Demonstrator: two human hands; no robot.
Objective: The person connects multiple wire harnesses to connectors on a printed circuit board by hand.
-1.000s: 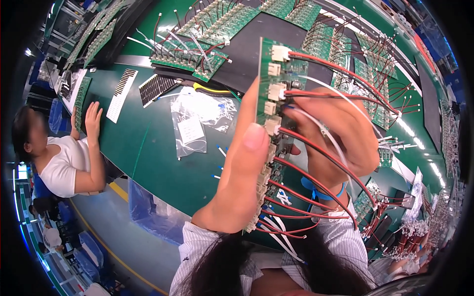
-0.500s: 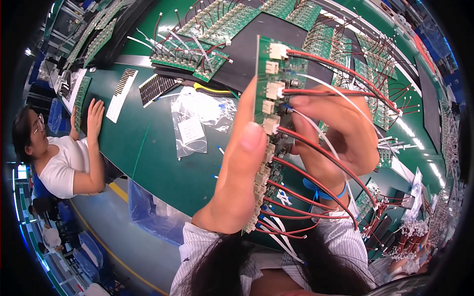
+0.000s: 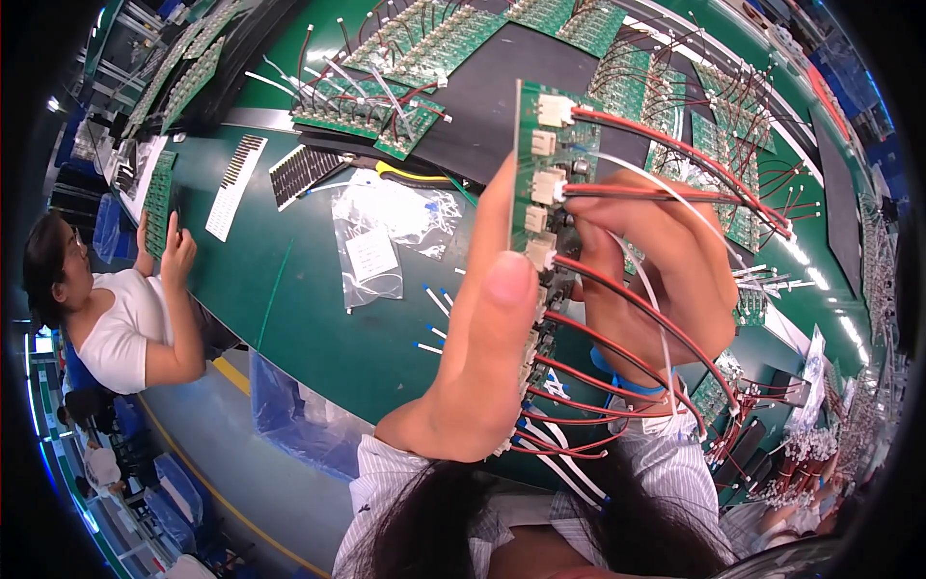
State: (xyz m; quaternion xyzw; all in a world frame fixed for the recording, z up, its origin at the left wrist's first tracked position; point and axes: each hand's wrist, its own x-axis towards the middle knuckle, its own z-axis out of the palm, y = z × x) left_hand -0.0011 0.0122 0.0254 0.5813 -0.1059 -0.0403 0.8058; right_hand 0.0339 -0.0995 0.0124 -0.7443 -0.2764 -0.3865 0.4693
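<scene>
My left hand (image 3: 473,357) is closed on the edge of a green circuit board (image 3: 528,106), which stands upright before me with its row of cream connectors facing right. Several red-and-black wires (image 3: 666,148) are plugged into it and arch away to the right. My right hand (image 3: 685,261) has its fingertips pinched against the board's face, below the second plugged wire. A thin white flat cable (image 3: 637,261) runs from that pinch down past the wrist; its end is hidden by the fingers. Another white flat cable (image 3: 666,188) leaves the board higher up.
Loose white cables with blue ends (image 3: 434,333) lie left of my hands. Beyond are a clear bag of small white parts (image 3: 371,261), yellow-handled pliers (image 3: 410,176) and label strips (image 3: 236,188). Wired boards (image 3: 424,48) cover the far table. A co-worker (image 3: 125,318) at left holds a board.
The board and my left hand have shifted slightly right and down. My right fingertips stay pinched close to the board. The co-worker's nearer hand has changed from flat to curled.
</scene>
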